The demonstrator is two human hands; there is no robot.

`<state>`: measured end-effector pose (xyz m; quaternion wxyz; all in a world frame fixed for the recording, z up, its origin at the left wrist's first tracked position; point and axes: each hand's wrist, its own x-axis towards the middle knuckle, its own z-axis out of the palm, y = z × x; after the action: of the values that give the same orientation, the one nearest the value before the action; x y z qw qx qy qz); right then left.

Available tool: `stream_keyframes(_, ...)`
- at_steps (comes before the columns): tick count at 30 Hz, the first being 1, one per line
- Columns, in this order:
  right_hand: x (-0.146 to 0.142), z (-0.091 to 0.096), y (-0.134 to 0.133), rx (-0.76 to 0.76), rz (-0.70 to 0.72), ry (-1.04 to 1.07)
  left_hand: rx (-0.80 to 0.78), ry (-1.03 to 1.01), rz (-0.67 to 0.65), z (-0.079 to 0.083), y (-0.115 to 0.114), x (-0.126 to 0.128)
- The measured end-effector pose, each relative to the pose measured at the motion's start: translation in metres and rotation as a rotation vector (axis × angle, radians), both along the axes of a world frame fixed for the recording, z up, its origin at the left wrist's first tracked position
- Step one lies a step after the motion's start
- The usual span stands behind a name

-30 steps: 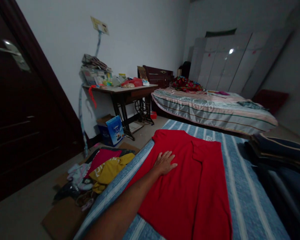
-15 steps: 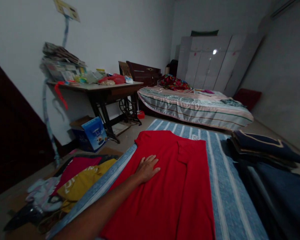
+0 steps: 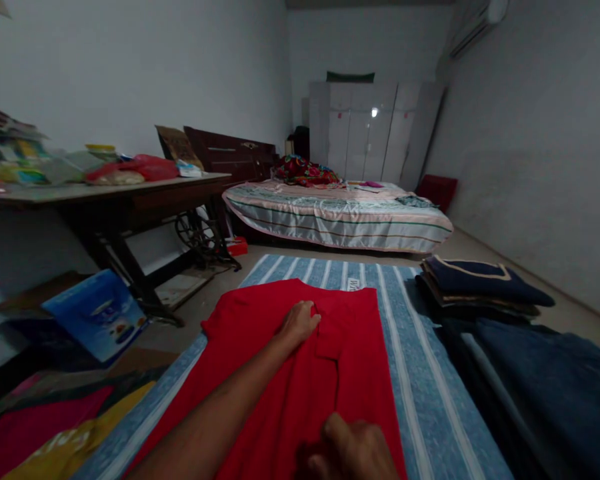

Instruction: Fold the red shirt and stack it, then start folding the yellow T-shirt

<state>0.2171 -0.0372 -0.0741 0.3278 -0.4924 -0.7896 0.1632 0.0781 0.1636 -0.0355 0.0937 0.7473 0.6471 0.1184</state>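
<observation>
A red shirt [image 3: 280, 387] lies spread on a blue striped cloth, its right side folded inward so that a sleeve lies on top. My left hand [image 3: 300, 322] is closed on the shirt's fabric at the inner edge of this folded part, near the collar end. Low in the view, my right hand [image 3: 363, 448] is over the lower part of the shirt, beside the folded sleeve. Its fingers are bent and smeared by motion, so its grip cannot be made out. A white label [image 3: 353, 285] shows at the collar edge.
Folded dark clothes [image 3: 485, 283] and jeans [image 3: 545, 373] are stacked along the right side of the blue striped cloth [image 3: 425, 373]. At the left are a yellow garment [image 3: 75, 440], a blue box [image 3: 100, 320] and a sewing-machine table [image 3: 180, 187]. A bed [image 3: 340, 220] stands beyond.
My left hand has gone from lying flat on the shirt to gripping its fabric near the folded sleeve. My right hand has come in from below. The view has turned right.
</observation>
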Motion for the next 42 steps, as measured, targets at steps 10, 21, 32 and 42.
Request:
stream_keyframes(10,-0.013,-0.010,0.064,0.084,-0.344,-0.379,-0.099,0.025,0.116,-0.007,0.062,0.033)
stream_keyframes(21,-0.010,-0.016,0.078,-0.121,-0.421,-0.277,0.299,0.144,-0.664,-0.016,-0.002,0.062)
stream_keyframes(32,0.000,-0.011,0.082,-0.224,-0.417,-0.163,0.180,-0.315,-0.135,0.004,0.052,0.043)
stream_keyframes(42,0.007,-0.008,0.089,-0.318,-0.266,0.506,0.065,-0.489,0.117,-0.017,0.084,0.020)
